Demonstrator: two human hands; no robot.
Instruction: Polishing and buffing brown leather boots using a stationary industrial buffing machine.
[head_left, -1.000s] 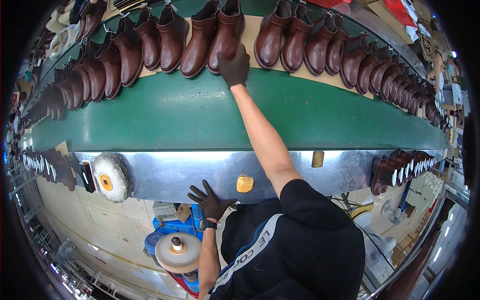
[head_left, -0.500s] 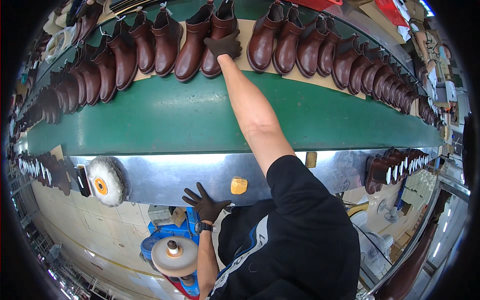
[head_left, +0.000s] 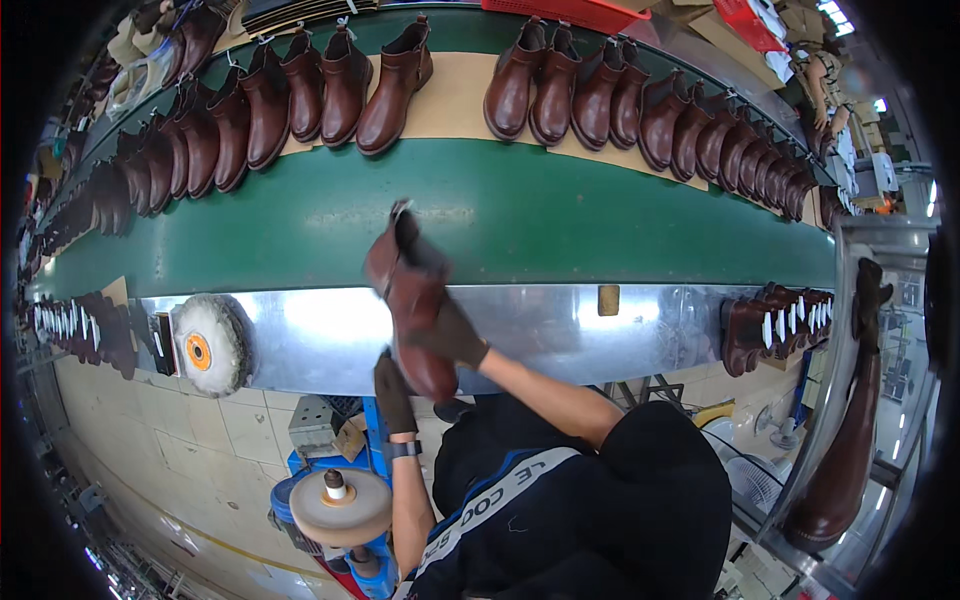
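A brown leather ankle boot (head_left: 414, 295) hangs over the near edge of the green bench, tilted, with its toe toward me and its opening away. My right hand (head_left: 455, 338), in a dark glove, is closed round the front of the boot; its fingertips are partly hidden. My left hand (head_left: 393, 393), gloved too, stands beside the boot's toe with fingers stretched and holding nothing; I cannot tell whether it touches the leather. Beyond, a single boot (head_left: 396, 88) stands beside a bare stretch of brown cardboard (head_left: 448, 97).
More brown boots (head_left: 590, 95) line the far side of the green bench (head_left: 600, 220). On the metal strip (head_left: 560, 340) are a fluffy white buffing wheel (head_left: 212, 345) and a small tan block (head_left: 608, 299). A round wheel on a spindle (head_left: 340, 508) stands below my left arm.
My right hand has taken the boot off the cardboard and brought it toward me. My left hand has risen from the metal edge, its spread fingers now together. The yellowish pad is out of sight.
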